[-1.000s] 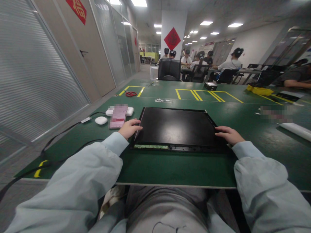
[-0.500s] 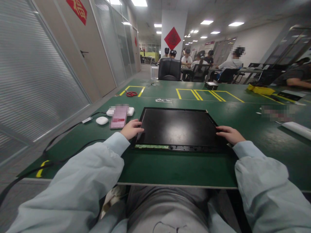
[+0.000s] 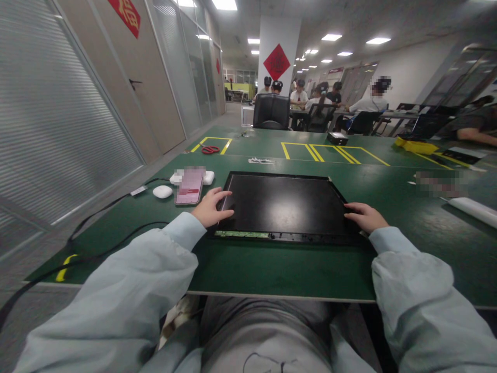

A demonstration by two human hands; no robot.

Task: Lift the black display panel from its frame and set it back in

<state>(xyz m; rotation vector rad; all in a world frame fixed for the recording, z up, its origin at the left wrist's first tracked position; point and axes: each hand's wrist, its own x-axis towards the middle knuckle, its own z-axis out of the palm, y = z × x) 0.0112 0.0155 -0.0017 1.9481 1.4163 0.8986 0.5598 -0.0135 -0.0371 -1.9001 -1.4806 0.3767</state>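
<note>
A black flat display panel (image 3: 279, 204) lies face up on the green table in front of me, with a green circuit strip (image 3: 241, 234) along its near edge. My left hand (image 3: 212, 208) is at the panel's left edge, thumb and fingers spread apart over the frame and holding nothing. At the right edge rests my right hand (image 3: 366, 216), its fingers stretched out onto the frame. Part of that hand's underside is hidden, so I cannot see how firmly it touches.
Left of the panel lie a pink phone (image 3: 189, 186), a white rounded case (image 3: 162, 191) and a black cable (image 3: 112, 207). Red-handled scissors (image 3: 210, 149) and small metal pieces (image 3: 261, 160) lie farther back. A white roll-like object (image 3: 476, 210) is at right. People sit beyond.
My left hand's thumb and fingers have spread wider apart over the panel's left edge. The right hand has barely shifted, and the panel stays in place.
</note>
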